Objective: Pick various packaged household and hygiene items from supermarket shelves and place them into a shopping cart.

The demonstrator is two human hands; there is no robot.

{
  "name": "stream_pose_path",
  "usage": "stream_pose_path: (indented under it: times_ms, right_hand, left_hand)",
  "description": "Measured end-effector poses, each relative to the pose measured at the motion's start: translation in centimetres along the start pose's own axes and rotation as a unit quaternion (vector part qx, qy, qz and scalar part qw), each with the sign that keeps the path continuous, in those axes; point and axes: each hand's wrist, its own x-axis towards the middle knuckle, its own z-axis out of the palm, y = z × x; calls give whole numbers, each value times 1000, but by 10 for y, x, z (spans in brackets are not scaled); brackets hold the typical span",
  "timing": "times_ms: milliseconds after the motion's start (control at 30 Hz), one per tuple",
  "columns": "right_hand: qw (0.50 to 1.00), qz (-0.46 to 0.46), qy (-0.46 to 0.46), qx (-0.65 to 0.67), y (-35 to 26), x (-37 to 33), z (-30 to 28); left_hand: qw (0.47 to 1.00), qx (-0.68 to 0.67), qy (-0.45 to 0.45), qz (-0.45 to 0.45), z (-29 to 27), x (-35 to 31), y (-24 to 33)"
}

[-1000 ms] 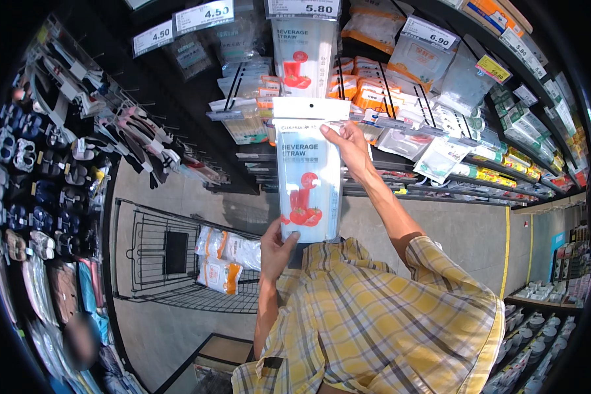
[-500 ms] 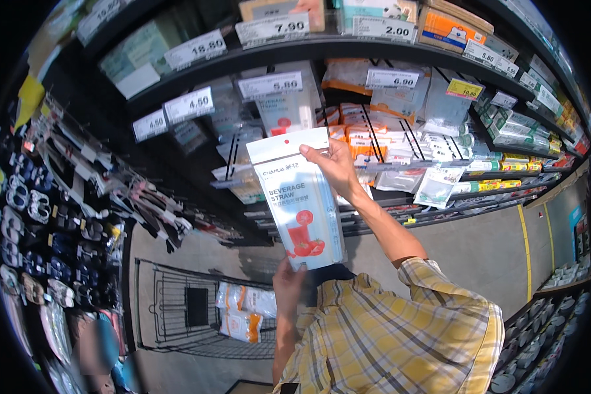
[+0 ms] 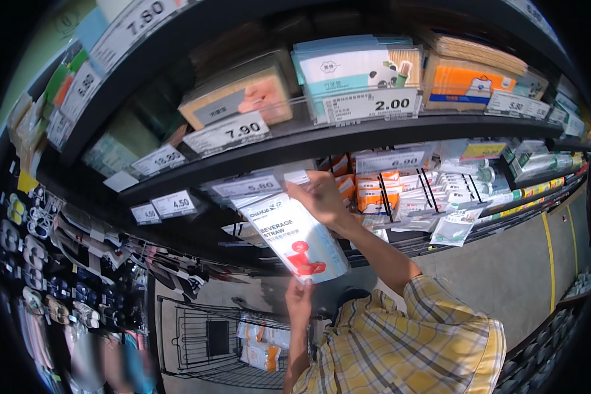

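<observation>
A flat pack of drinking straws (image 3: 294,238), white and clear with a red drink picture, slants in front of the shelf. Its top end is at the price-tag holder (image 3: 248,186), which covers part of its header. My right hand (image 3: 318,200) is closed on the pack's upper right edge, thumb on the front. My left hand (image 3: 299,297) pinches the pack's bottom edge from below. I cannot tell whether the header touches the hook behind the tag.
Toothpick boxes (image 3: 368,71) line the shelf (image 3: 348,131) above. Orange-and-white packs (image 3: 376,199) hang to the right. A black wire cart (image 3: 197,338) holding several white-and-orange packs (image 3: 262,354) stands at lower left. Slippers (image 3: 36,253) hang at the far left.
Both hands and the straw pack have come closer to the shelf, and the pack's top has gone in under the tag holder. My view has tilted up, showing more of the upper shelf.
</observation>
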Motion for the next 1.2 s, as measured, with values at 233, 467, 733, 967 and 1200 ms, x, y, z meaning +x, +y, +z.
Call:
stream_pose_path:
  times_ms: [233, 467, 733, 967, 1200]
  right_hand:
    - [989, -137, -28, 39, -9, 22, -2]
    - [989, -133, -22, 64, -12, 25, -4]
    - [986, -165, 8, -14, -10, 28, -2]
    - [987, -159, -12, -12, -22, 26, -5]
    - [980, -200, 3, 7, -18, 29, 0]
  left_hand:
    - [999, 5, 44, -3, 20, 19, 11]
    - [996, 64, 60, 9, 25, 28, 19]
    - [993, 81, 85, 12, 26, 29, 22]
    - [990, 102, 98, 17, 40, 30, 38]
    - [991, 116, 73, -8, 35, 34, 33]
